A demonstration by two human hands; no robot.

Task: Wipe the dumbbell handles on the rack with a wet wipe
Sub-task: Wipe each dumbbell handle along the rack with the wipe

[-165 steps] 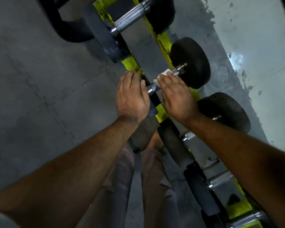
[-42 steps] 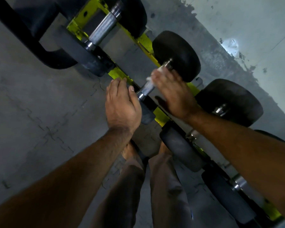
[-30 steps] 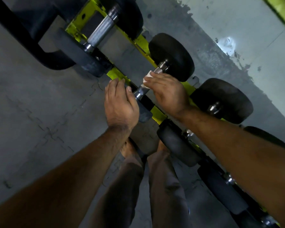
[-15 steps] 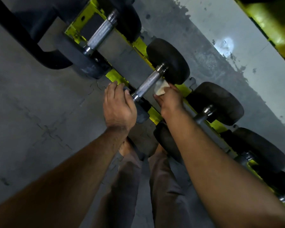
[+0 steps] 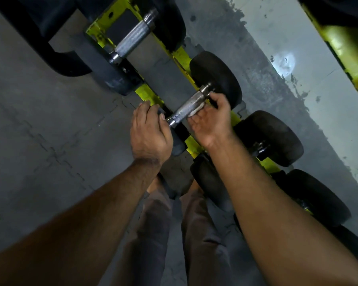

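Only the head cam here, so one view, looking straight down past my arms.

I'm leaning over the yellow rack [image 5: 191, 142], which is running from about 11 o'clock down to 4 o'clock across the shot. The dumbbell I'm working on [image 5: 216, 79] is sitting right in the middle, its knurled steel handle [image 5: 187, 108] pointing up toward 1 o'clock.

My right hand [image 5: 210, 122] is coming at the handle from the 4 o'clock side, palm turned up. Its fingers [image 5: 219, 101] are curling in under the far end of the bar, closing around the wet wipe [image 5: 196, 110] and pressing it against the underside of the handle. Only a small white bit of wipe is peeking out between the steel and my palm.

My left hand [image 5: 150, 134] is resting palm-down on the near black head of the same dumbbell, at about 8 o'clock from the handle. Those fingers [image 5: 145, 110] are lying loose and mostly straight, draped over the rubber rather than clamping anything, thumb tip just beside the handle's near collar.

A bigger dumbbell [image 5: 132, 39] is sitting further up the rack at 11 o'clock, more black ones [image 5: 273, 137] trailing off toward 4 o'clock. My trouser legs [image 5: 196, 234] are showing at 6 o'clock over the grey floor [image 5: 39, 131].
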